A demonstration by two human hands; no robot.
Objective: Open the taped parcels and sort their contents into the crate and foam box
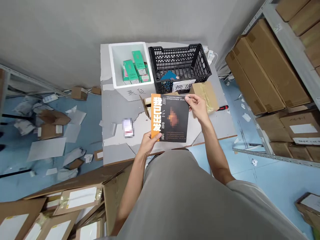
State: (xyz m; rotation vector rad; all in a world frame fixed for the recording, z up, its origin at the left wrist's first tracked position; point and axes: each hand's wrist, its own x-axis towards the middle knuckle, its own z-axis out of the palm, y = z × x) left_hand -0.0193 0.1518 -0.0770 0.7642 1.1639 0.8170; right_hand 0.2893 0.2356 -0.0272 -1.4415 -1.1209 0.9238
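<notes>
A book (175, 123) with a black cover and an orange strip along its left side is held up over the near part of the table (117, 146). My left hand (148, 144) pinches its lower left corner, thumb on the cover. At the upper right corner, my right hand (198, 106) grips the edge between thumb and fingers. Behind the book, partly hidden, is an opened cardboard box (145, 106). A taped cardboard box (205, 95) stands just beyond my right hand.
At the back of the table are a white foam box (112, 66) holding several green boxes (130, 70) and a black plastic crate (180, 47) with a blue item (169, 75) inside. A red-handled tool (223, 108) lies at right. Large cartons (257, 66) fill the right shelf; parcels (80, 198) are heaped lower left.
</notes>
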